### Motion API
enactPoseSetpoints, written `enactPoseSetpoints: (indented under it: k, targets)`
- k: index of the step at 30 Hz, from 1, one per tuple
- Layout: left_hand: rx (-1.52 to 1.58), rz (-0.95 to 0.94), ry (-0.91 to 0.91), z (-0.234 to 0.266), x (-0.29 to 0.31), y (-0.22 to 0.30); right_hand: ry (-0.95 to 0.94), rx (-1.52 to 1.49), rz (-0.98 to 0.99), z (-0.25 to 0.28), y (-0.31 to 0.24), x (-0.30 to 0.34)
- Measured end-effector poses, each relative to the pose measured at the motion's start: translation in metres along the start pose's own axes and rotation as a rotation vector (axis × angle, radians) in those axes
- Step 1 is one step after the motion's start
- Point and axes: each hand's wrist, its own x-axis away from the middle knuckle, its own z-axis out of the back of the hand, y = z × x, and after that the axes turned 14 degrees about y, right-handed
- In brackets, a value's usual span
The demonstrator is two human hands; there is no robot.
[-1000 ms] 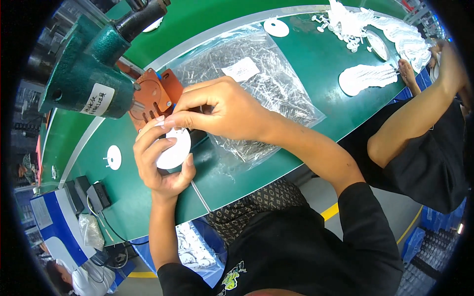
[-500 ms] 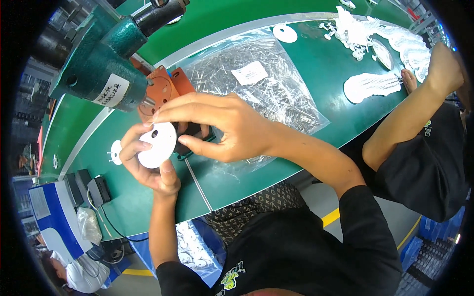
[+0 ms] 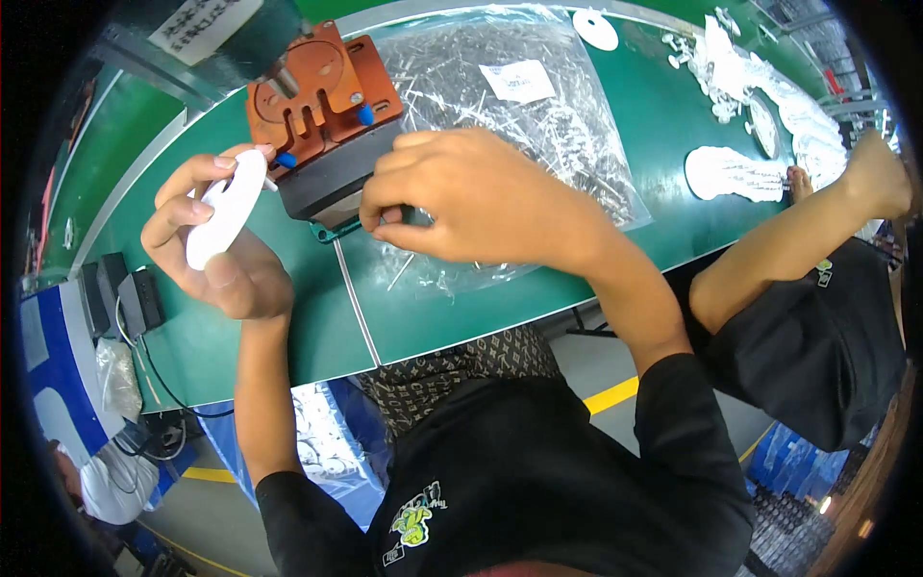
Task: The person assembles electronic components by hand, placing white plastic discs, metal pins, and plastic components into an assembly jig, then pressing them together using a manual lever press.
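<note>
My left hand [image 3: 226, 245] grips a white round disc [image 3: 229, 213] with a dark hole, holding it tilted on edge at the left of the bench. A short metal pin [image 3: 270, 182] juts from the disc's far side. My right hand [image 3: 452, 197] hovers over the near left part of a clear plastic bag [image 3: 606, 125] of thin metal pins. Its fingers are curled toward the thumb; whether anything is between them is hidden. One loose pin [image 3: 401, 272] lies just below that hand. An orange metal fixture [image 3: 317, 91] on a black base stands beyond both hands.
A dark green press head [image 3: 226, 48] overhangs the fixture. Another white disc [image 3: 595, 30] lies behind the bag. White parts [image 3: 731, 173] are stacked at the right, near another person's arm [image 3: 798, 236]. Black boxes [image 3: 144, 300] with cables sit at the left edge.
My hands have parted. The left hand has carried the disc left and tilted it on edge; the right has drawn away from the disc toward the bag. The view has shifted.
</note>
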Motion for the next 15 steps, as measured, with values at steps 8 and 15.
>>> enactPoseSetpoints:
  k: [8, 15]
  targets:
    - [-0.038, -0.043, 0.029, -0.003, 0.003, -0.006, -0.154, 0.111, 0.053, -0.010, -0.016, 0.019]
    - [-0.160, -0.259, -0.065, -0.005, 0.005, -0.001, -0.223, 0.113, 0.177, -0.026, -0.020, 0.028]
